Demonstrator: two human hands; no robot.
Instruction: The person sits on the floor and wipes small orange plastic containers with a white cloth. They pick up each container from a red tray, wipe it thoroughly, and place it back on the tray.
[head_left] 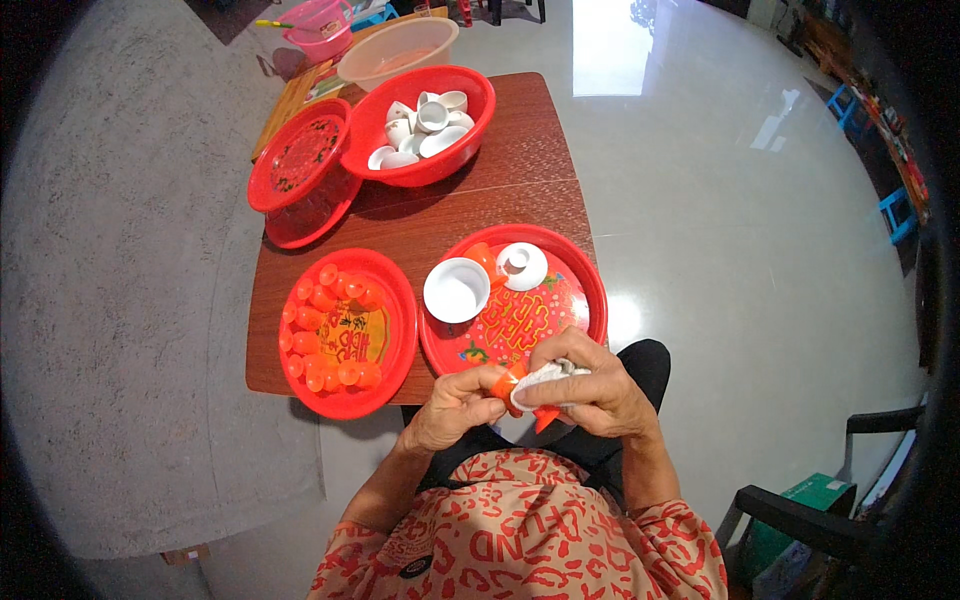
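Over the near edge of the red round tray (pixel 592 275), both hands are closed around a small orange plastic cup (pixel 508 384). My left hand (pixel 452 410) pinches its left side. A white cloth (pixel 550 378) is bunched in my right hand (pixel 598 388), pressed against the cup; orange also shows below those fingers. In the tray stand a white bowl (pixel 457 291), a white lid (pixel 522 266) with a knob and another orange piece (pixel 484 262), partly hidden by them. To the left, several small orange stemmed cups (pixel 306 342) sit on a second red tray (pixel 405 345).
Farther back on the brown table (pixel 480 205), a red basin (pixel 478 95) holds several white cups and bowls. Two stacked red trays (pixel 262 182) lean beside it. Behind are a translucent basin (pixel 400 50) and a pink basket (pixel 318 35). A black-armed chair (pixel 800 520) stands at right.
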